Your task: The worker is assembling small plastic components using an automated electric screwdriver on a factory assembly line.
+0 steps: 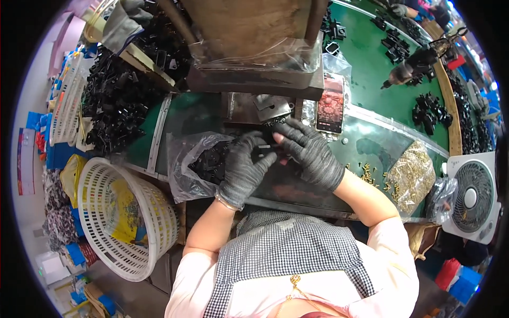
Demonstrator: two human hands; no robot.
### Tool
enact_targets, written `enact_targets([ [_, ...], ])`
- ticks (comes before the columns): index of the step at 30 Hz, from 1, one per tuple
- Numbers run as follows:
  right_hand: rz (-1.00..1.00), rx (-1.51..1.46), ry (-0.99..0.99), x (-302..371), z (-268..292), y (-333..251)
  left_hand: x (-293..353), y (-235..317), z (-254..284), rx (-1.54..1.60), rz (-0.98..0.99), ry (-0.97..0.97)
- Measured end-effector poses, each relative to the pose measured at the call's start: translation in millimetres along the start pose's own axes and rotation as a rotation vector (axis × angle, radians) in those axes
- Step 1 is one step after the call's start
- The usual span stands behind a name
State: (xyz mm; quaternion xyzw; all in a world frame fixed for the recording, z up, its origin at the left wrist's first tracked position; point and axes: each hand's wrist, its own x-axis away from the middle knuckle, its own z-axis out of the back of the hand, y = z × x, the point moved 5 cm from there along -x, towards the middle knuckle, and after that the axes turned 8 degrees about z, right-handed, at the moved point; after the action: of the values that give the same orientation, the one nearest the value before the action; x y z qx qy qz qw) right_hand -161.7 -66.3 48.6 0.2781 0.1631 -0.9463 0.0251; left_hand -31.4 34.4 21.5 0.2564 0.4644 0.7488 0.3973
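Note:
Dark grey gloves cover both my hands, which work close together at the front of a metal fixture under a large machine body. My right hand has its fingers drawn together at the fixture, with a bare thumb tip showing; a small dark piece seems to be at the fingertips, too small to name. Curled beside it, my left hand has thumb and fingers closing toward each other, and what lies between them is hidden. A clear plastic bag of small black parts lies against my left hand.
Right of the machine body lies a phone with a lit screen. Brass screws lie scattered near a bag of them. A fan stands far right, a white basket at left. A power driver hangs at upper right.

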Motion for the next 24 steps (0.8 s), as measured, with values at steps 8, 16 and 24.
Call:
enact_targets([
  [8,-0.165,0.220,-0.087,-24.7,9.0,14.3,-68.6,-2.8,0.0,-0.066,-0.097,0.188],
  [16,-0.259,0.164,-0.088,27.8,34.9,33.5,-93.1,-6.8,1.8,-0.190,-0.118,0.273],
  [24,-0.604,0.264,-0.040,135.6,78.3,52.9,-89.4,2.7,0.7,-0.201,-0.095,0.293],
])
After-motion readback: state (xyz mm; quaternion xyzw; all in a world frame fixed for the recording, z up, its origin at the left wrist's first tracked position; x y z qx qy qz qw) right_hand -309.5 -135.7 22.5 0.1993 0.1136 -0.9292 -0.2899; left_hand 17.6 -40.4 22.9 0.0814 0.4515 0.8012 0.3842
